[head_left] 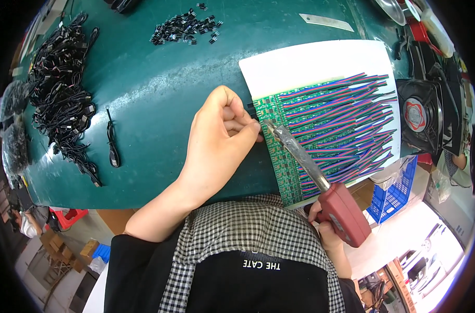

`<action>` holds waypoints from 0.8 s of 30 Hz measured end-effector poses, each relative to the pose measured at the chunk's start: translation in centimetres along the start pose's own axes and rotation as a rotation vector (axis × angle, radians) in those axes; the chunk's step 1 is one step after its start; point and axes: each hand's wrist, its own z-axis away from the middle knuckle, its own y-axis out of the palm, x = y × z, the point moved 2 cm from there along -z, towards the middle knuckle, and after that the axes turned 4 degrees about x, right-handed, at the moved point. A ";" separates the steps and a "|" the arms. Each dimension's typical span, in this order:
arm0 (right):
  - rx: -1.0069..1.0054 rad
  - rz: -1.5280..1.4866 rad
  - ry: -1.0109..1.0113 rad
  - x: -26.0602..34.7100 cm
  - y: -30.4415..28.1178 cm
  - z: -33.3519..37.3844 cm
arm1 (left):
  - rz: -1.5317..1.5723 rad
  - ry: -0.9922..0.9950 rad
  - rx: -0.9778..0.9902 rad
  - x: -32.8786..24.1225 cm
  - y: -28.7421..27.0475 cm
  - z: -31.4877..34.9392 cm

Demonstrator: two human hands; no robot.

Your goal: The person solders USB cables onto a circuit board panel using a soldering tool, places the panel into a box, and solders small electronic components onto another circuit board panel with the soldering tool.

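Observation:
My left hand (211, 148) is closed in a pinch at the left edge of a panel of green circuit boards (287, 172). Its fingertips hide most of what they grip; small black parts (251, 110) show beside them at the board edge. In my right hand (329, 235) is a red soldering gun (344, 214), its long metal barrel slanting up and left. The tip comes down at the panel's left edge, just right of my left fingertips. Rows of blue, red, green and black wires (347, 120) run rightward from the boards.
A white sheet (316, 62) lies under the panel on the green table (149, 94). Small black pinned parts (185, 27) are heaped at the back. Bundled black cables (62, 94) lie left, with one cable (111, 141) apart. A metal blade (326, 22) and a fan (420, 115) are right.

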 end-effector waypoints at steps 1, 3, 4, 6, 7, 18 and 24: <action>0.001 0.013 -0.013 -0.2 0.0 0.1 | -0.004 0.016 0.000 0.0 0.0 0.0; 0.005 0.026 -0.027 -0.6 -0.1 0.3 | -0.013 -0.005 -0.006 -0.1 0.0 -0.1; 0.024 0.081 -0.031 -0.7 -0.2 0.4 | -0.014 0.013 -0.007 -0.1 0.0 -0.1; 0.045 0.136 -0.038 -1.1 -0.3 0.5 | -0.053 -0.001 -0.008 -0.2 0.0 -0.1; 0.040 0.147 -0.054 -1.2 -0.4 0.6 | -0.062 0.003 -0.013 -0.3 0.0 -0.1; -0.004 0.269 -0.024 -0.7 -0.3 1.1 | -0.060 -0.008 -0.014 -0.3 0.0 -0.2; 0.007 0.024 0.104 -1.1 -0.6 1.4 | -0.095 0.007 -0.019 -0.3 0.1 -0.1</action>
